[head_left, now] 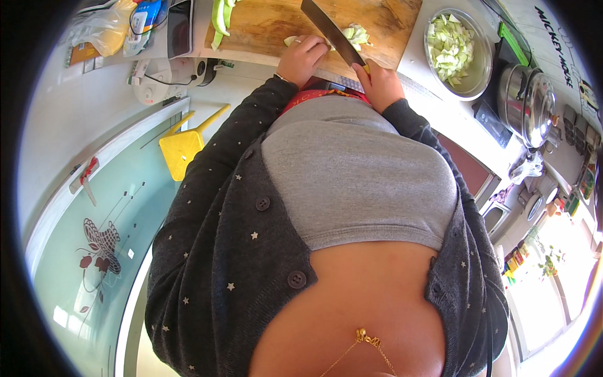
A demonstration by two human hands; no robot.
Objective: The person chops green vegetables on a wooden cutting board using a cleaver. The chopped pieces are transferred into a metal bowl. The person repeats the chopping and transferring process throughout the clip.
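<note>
At the top of the head view lies a wooden cutting board [264, 23]. My right hand [379, 85] grips the yellow handle of a broad kitchen knife [332, 30], whose dark blade slants up and left over the board. My left hand [304, 59], with bent fingers, rests on a pale green vegetable piece [289, 41] just left of the blade. Cut pale green slices [357, 35] lie right of the blade. Long green vegetable strips [220, 21] are at the board's left. A clear bowl [485, 70] on the right holds many such slices.
A smartphone [180, 28] and plastic packets [143, 26] lie left of the board. Right of the bowl, a lidded steel pot [527, 106] stands by a black cooker [492, 123]. A yellow stool [181, 148] stands below on the left, near a glass door [150, 202].
</note>
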